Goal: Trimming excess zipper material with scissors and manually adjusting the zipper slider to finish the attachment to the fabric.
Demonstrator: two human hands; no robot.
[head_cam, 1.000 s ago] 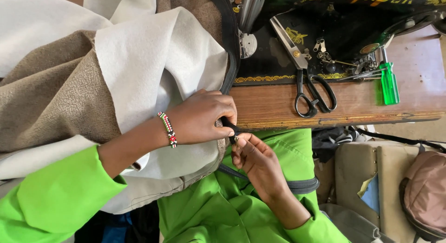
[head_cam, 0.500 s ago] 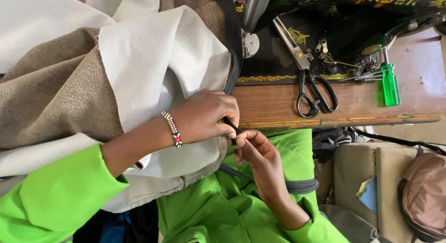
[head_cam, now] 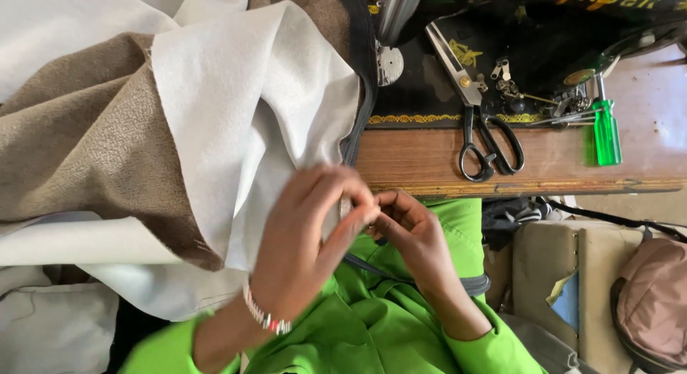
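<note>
Both hands meet just below the wooden table edge (head_cam: 529, 175). Left hand (head_cam: 308, 238) has its fingers curled shut, thumb and forefinger pinched at the dark zipper tape (head_cam: 352, 141). Right hand (head_cam: 408, 234) pinches the same spot from the other side. Whatever sits between the fingertips is too small and blurred to name; likely the slider or the tape end.

The tape runs up from the pinch along the edge of the white-backed brown fabric (head_cam: 215, 116) toward the sewing machine (head_cam: 501, 52), and a second length trails down from the pinch across the green-sleeved lap.

Risks as I judge them:
- Fabric bulk hangs to the left of the pinch — its weight could drag the tape out of the fingers.
- Uneven tape ends at the pinch would seat a slider crooked or jam it.
- Scissors (head_cam: 486, 141) and green screwdriver (head_cam: 607, 130) lie up and right of the grip, near the edge — a sharp tug on the fabric could knock them off.
</note>
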